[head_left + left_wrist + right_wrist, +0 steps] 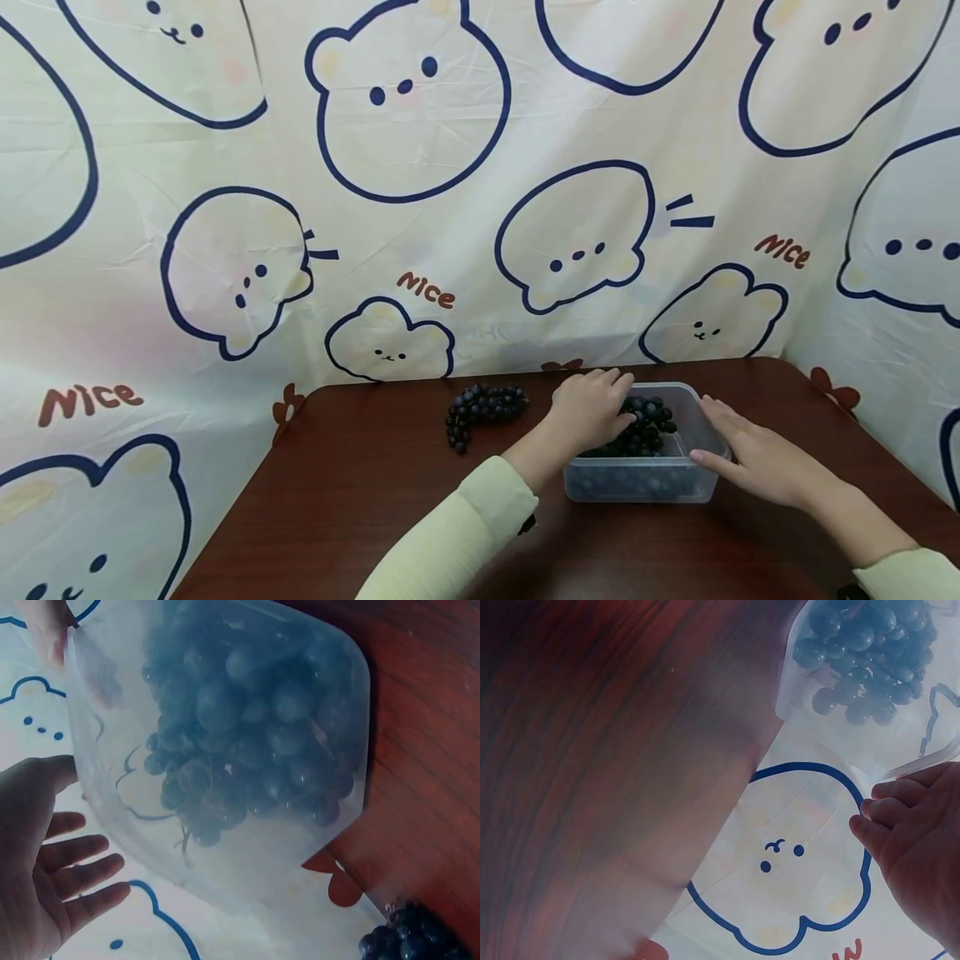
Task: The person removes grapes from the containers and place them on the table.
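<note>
A pale backdrop [465,242] with blue-outlined cartoon animals hangs behind a dark red-brown surface [360,500].

The fingers of the left hand [588,408] reach over the left side of a clear plastic container [637,483]; the left wrist view shows them loosely spread, with no grip on anything, the thumb by the rim. The fingers of the right hand [757,454] lie nearly straight along the opposite side, thumb at the near corner, not wrapped round anything; how hard they press, if at all, I cannot tell.

Between the hands, inside the container, lie dark grapes [645,425], heaped toward its left and pressed visibly close to the clear plastic. Beyond the left forearm, a second bunch of grapes [483,408] rests on the surface, apart from the container.

The container looks light and thin-walled, likely to bow if squeezed hard; opposite sides just below the rim, or support from underneath, should suit it best. The grapes are probably the heavier part, so the load would sit off-centre. Their skins look smooth and easily bruised, and single berries could pull loose; a bunch is best taken by its stem or cradled from below.
</note>
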The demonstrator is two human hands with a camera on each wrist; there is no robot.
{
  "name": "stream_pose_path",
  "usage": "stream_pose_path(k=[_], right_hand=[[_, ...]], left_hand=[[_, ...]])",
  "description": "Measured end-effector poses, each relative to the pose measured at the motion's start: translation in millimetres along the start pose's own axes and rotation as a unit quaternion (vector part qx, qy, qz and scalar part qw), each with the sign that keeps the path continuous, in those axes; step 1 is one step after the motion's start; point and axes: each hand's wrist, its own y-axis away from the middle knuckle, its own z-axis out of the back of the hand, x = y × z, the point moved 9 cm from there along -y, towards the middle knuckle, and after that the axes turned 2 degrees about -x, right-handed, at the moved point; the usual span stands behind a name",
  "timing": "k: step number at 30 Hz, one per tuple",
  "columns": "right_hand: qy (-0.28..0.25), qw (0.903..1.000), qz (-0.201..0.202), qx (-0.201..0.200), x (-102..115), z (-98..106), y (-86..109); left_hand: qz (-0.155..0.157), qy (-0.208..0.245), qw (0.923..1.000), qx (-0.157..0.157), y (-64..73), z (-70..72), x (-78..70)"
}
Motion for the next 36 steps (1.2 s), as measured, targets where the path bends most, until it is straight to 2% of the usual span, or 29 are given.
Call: stream_pose_path(k=[6,15,28,36], right_hand=[[-0.002,1.0000,0.001,0.000,2.5,-0.5,-1.8],[0.000,1.0000,0.004,-0.003,3.2,-1.4,-2.1],[-0.003,1.0000,0.002,-0.001,2.6,-1.0,-1.9],[-0.001,1.0000,0.006,0.000,2.4,0.8,-0.1]], left_hand=[[0.011,0.032,0.9955,0.089,-2.1,-23.5,-4.4],[0.065,0.065,0.9813,0.169,0.7,-51.0,4.5],[0.091,0.087,0.9740,0.188,-5.5,-64.0,13.9],[0.095,0.085,0.9716,0.199,-11.0,-69.7,11.9]])
